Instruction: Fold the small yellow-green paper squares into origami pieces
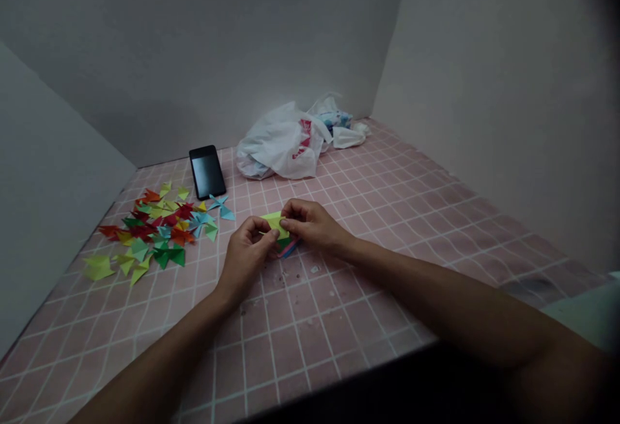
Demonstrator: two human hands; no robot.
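Observation:
A small sheet of yellow-green origami paper (277,223) is pinched between both hands at the middle of the table. My left hand (248,251) grips its left edge with thumb and fingers. At the other side, my right hand (314,225) has thumb and forefinger closed on the right edge. Just beneath lies a stack of coloured paper (287,247), showing green, pink and blue edges, partly covered by the hands. To the left spreads a loose pile of folded paper pieces (167,221) in red, orange, yellow, green and light blue.
A black phone (208,173) leans near the back wall behind the folded pieces. White plastic bags (285,140) lie crumpled at the back centre, with a bluish packet (336,119) beside them. Pink tiled covering (387,217) spans the table, with walls at back, left and right.

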